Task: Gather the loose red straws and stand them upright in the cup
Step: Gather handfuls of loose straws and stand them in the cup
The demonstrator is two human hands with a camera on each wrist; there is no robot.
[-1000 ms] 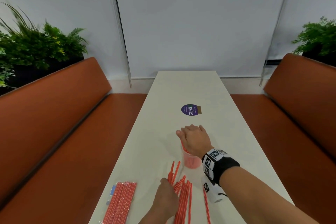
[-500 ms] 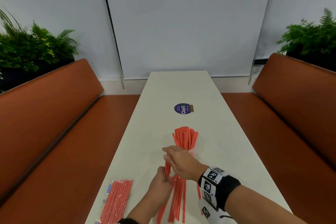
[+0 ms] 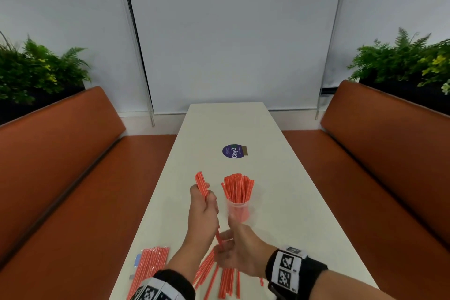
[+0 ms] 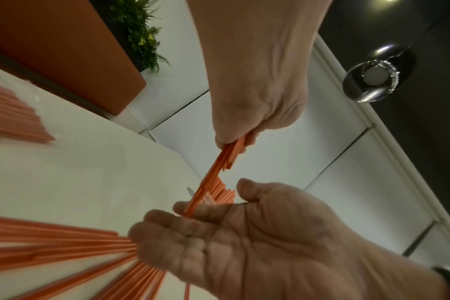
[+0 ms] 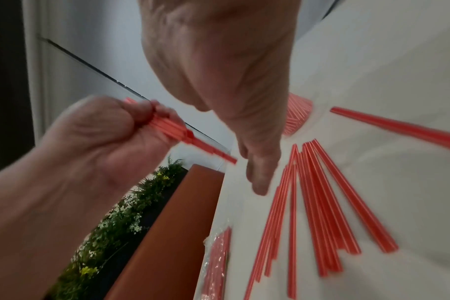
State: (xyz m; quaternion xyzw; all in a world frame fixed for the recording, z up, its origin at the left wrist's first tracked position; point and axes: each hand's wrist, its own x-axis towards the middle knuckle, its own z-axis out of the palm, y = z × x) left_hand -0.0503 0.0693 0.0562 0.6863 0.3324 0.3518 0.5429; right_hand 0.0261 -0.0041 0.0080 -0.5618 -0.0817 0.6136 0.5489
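Note:
A clear cup [image 3: 239, 210] stands mid-table, packed with upright red straws [image 3: 238, 187]. Just left of it my left hand [image 3: 204, 204] grips a small bundle of red straws [image 3: 201, 184], held steeply tilted above the table. My right hand [image 3: 235, 249] lies open below, palm up, and the bundle's lower ends [image 4: 193, 207] touch its fingers [image 4: 167, 221]. Several loose red straws [image 3: 226, 280] lie fanned on the table under the right hand. The right wrist view shows the left hand [image 5: 103, 140] clenched on the bundle [image 5: 177, 132], with loose straws [image 5: 321, 203] beside it.
A clear packet of red straws [image 3: 151, 266] lies by the table's near left edge. A round purple sticker [image 3: 233, 151] sits beyond the cup. Orange benches [image 3: 60, 165] flank the narrow white table [image 3: 280, 202], with plants [image 3: 36, 73] behind them.
The left hand has lifted a bundle of straws off the table to the left of the cup. The right hand has left the cup's straws and dropped back, open, under the bundle's lower ends.

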